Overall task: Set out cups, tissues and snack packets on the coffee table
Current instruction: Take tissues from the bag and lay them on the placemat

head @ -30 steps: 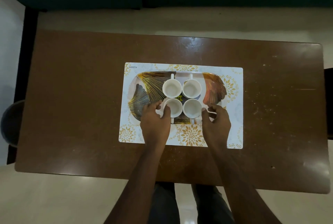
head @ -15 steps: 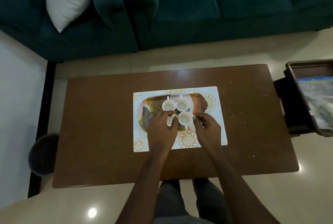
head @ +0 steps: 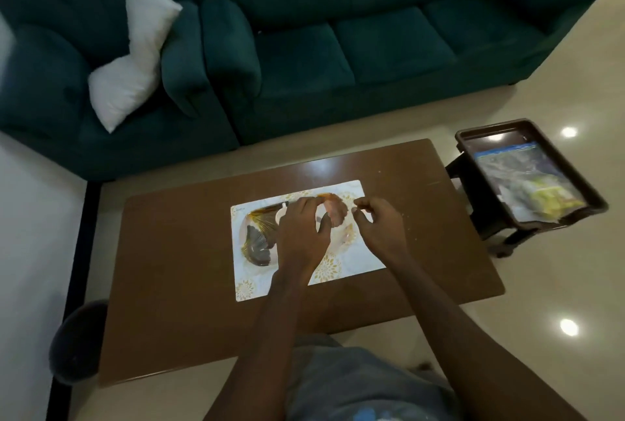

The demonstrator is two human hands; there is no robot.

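Evidently both hands have lifted off the cups [head: 280,216] since a second ago; the left hand [head: 302,234] hovers with fingers spread, holding nothing; the right hand [head: 378,227], at its 3 o'clock, is loosely curled round nothing visible; the cups look placed, on the tray [head: 257,241] mid coffee table [head: 169,251]. Snack packets [head: 531,183] wait in the side tray [head: 490,129] at the table's 2 o'clock; the left hand hides most cups; no tissues show; blur softens the fingers.
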